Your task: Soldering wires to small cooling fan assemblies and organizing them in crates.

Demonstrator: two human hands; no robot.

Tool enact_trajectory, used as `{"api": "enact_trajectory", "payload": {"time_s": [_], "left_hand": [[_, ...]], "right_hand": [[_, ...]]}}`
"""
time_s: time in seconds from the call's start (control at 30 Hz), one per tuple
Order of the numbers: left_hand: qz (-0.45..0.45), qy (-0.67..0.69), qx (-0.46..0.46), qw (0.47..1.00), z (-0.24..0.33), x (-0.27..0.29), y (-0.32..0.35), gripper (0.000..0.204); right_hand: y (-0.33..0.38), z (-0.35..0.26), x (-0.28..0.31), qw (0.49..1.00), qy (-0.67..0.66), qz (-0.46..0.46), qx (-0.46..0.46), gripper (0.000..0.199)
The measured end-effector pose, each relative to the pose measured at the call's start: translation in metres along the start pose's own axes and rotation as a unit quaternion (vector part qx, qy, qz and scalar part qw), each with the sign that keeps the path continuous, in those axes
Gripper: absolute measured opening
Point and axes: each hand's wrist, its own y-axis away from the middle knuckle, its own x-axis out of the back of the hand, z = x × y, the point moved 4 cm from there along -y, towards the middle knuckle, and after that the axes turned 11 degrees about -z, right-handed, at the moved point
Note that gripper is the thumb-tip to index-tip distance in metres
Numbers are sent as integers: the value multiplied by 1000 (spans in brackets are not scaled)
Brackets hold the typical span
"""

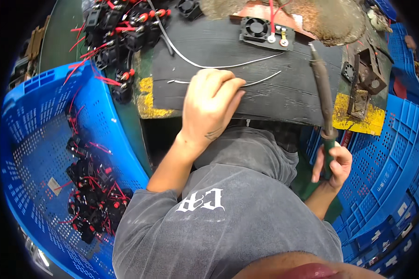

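Note:
My left hand (212,100) rests palm-down over the dark work board (284,102), fingers closed on a short silvery wire (265,81) that looks like solder. Its ends stick out on either side. Above it, a longer silvery wire (191,62) curves across the board. My right hand (333,165) is wrapped round the green handle of a soldering iron (320,79), whose tip points up and away from me. Beyond the iron's tip, to its left, lies a black panel with a small fan (257,29), two round terminals and red wires (272,21) running upward.
Several fan units with red wires (109,56) pile up at the back left. On the left, a blue crate (114,125) holds more. Another blue crate (391,144) stands at right. A brown metal box (371,72) and a small loose fan (348,71) sit at the right bench edge.

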Motion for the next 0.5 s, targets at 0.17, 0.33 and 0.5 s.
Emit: {"api": "enact_trajectory", "payload": {"time_s": [0.17, 0.33, 0.5], "left_hand": [[-4, 11, 22, 1000, 1, -9, 10, 24], [-4, -40, 27, 999, 3, -12, 15, 20], [75, -73, -16, 994, 2, -11, 17, 16]], "right_hand": [[-15, -9, -13, 996, -37, -77, 39, 24], [-31, -31, -23, 971, 29, -194, 134, 17], [-33, -46, -47, 963, 80, -178, 185, 21]]}}
